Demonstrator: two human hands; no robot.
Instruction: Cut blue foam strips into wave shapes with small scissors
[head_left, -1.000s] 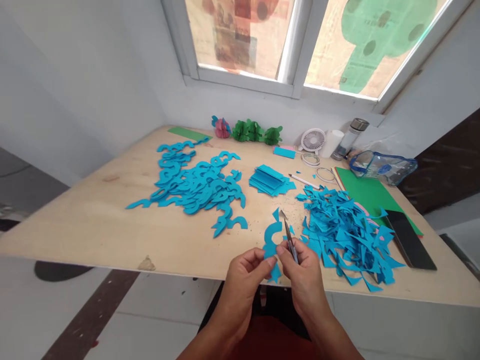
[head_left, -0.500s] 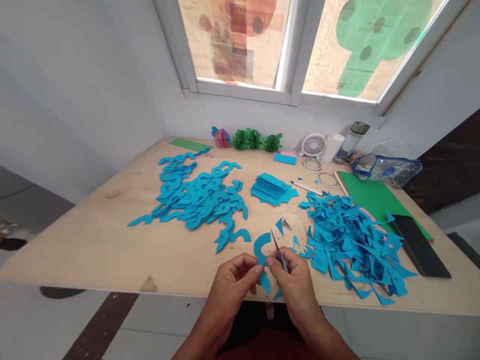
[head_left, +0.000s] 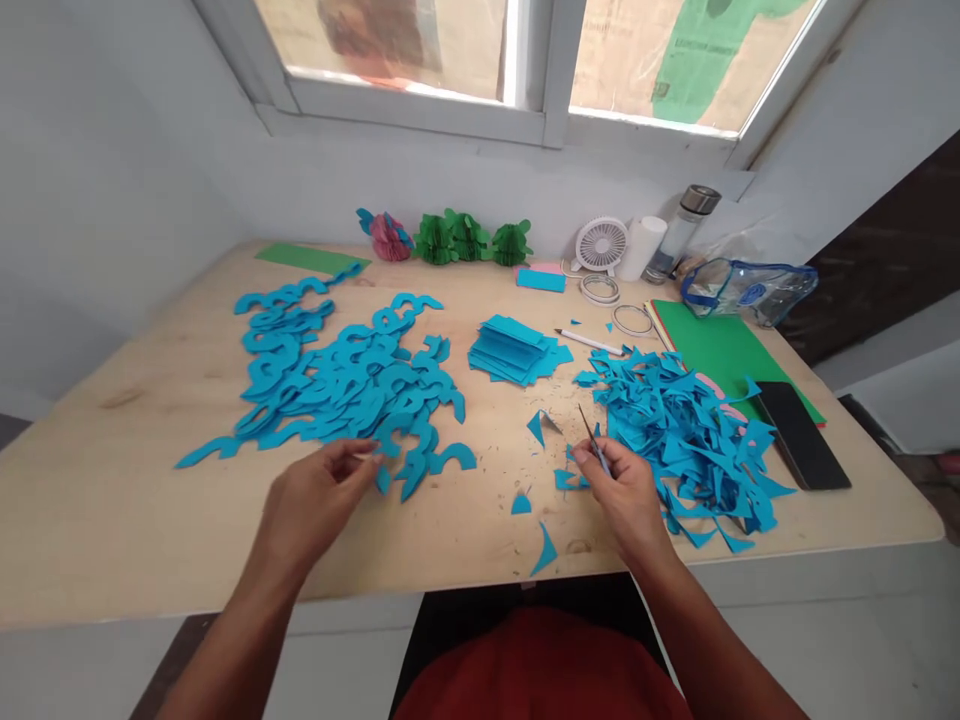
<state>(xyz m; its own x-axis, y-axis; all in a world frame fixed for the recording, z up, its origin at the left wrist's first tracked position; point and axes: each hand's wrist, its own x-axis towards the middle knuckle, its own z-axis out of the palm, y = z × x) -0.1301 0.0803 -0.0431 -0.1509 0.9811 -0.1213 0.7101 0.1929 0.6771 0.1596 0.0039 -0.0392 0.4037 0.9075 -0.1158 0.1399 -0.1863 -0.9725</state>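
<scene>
My left hand (head_left: 322,500) is at the near edge of a heap of curved blue paper cutouts (head_left: 345,380). Its thumb and fingers are pinched on one wavy blue paper cutout (head_left: 390,440), partly covered by the fingertips and overlapping the heap. In my right hand (head_left: 622,500) is a pair of small scissors (head_left: 595,440), with the blades pointing up and away from me; the handles are hidden by the fingers. Beside that hand lies a pile of blue paper scraps (head_left: 690,430). A curved scrap (head_left: 545,550) and a small half-round piece (head_left: 521,503) lie between my hands.
Folded blue paper pieces (head_left: 510,350) are stacked mid-table, near a white pen (head_left: 589,341). On the right are a black phone (head_left: 802,435) and green sheets (head_left: 735,355). A small fan (head_left: 601,245), a bottle (head_left: 682,235) and green paper ornaments (head_left: 465,238) stand along the wall.
My left hand has carried the cutout leftward to the heap. My right hand has moved away to the right with the scissors. Fresh scraps lie on the table, and the camera view has shifted.
</scene>
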